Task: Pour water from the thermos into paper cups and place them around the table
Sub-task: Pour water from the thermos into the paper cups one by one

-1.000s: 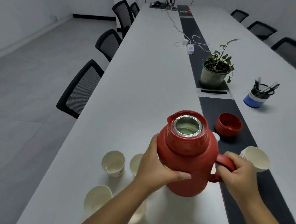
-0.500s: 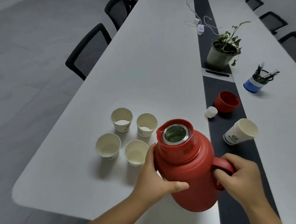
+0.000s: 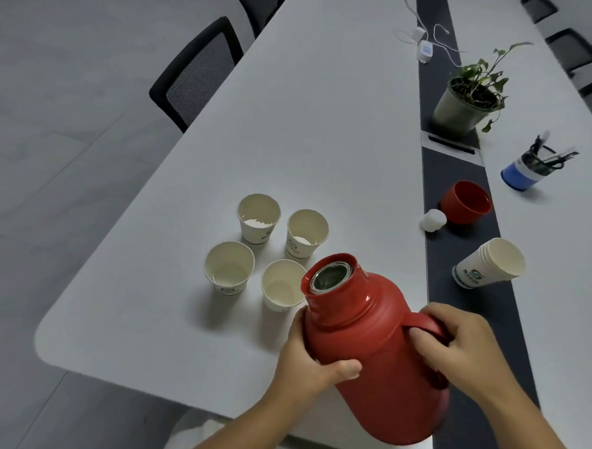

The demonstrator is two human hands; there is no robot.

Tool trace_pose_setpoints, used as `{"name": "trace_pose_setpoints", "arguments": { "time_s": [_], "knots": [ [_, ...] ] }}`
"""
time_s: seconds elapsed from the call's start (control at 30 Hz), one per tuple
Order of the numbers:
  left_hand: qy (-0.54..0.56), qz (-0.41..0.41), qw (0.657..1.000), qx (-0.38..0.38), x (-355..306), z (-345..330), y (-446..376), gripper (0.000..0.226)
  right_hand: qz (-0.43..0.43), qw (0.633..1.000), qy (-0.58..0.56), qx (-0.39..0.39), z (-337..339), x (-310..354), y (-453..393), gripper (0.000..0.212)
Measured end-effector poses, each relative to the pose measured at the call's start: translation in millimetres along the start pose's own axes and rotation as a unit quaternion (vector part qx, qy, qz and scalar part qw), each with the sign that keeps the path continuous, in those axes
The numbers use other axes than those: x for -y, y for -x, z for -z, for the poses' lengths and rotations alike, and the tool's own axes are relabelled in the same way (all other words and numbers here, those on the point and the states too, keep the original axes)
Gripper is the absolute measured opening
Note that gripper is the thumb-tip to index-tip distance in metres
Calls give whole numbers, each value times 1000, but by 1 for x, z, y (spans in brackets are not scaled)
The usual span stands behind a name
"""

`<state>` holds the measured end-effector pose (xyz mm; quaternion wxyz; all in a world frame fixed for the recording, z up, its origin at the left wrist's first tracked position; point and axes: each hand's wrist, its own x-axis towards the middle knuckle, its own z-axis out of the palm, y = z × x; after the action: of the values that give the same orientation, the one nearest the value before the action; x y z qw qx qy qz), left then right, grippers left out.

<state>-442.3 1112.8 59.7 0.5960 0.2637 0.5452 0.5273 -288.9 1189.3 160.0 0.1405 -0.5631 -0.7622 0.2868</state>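
Note:
I hold a red thermos (image 3: 376, 359) off the table, tilted to the left, its open steel mouth beside the rim of the nearest paper cup (image 3: 282, 285). My left hand (image 3: 309, 365) grips the thermos body from the left. My right hand (image 3: 463, 349) grips its handle. Several paper cups stand upright in a square: near left (image 3: 229, 268), far left (image 3: 258, 218), far right (image 3: 306, 232). The two far cups show something pale at the bottom. A stack of spare cups (image 3: 488, 263) lies on its side on the dark strip.
The red lid (image 3: 466, 202) and white stopper (image 3: 432, 220) lie on the dark centre strip. A potted plant (image 3: 465, 102), a blue pen holder (image 3: 527, 171) and a charger with cables (image 3: 424, 50) sit farther off. Black chairs (image 3: 196, 78) line both table sides.
The thermos has risen and tipped left, its mouth now at the nearest cup. My view has dropped toward the table end, bringing all the standing cups into sight.

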Motion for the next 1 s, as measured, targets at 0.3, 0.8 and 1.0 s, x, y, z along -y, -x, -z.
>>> {"name": "trace_pose_setpoints", "arguments": {
  "time_s": [0.3,0.8,1.0],
  "knots": [
    [93,3,995,29,0,-1,-3,78,17,999,48,14,-1,13,-11,18],
    [112,7,993,42,11,7,-6,71,13,994,95,53,-4,29,-22,23],
    [117,18,992,52,16,7,-2,68,-1,992,110,55,-5,34,-19,26]
  ]
}}
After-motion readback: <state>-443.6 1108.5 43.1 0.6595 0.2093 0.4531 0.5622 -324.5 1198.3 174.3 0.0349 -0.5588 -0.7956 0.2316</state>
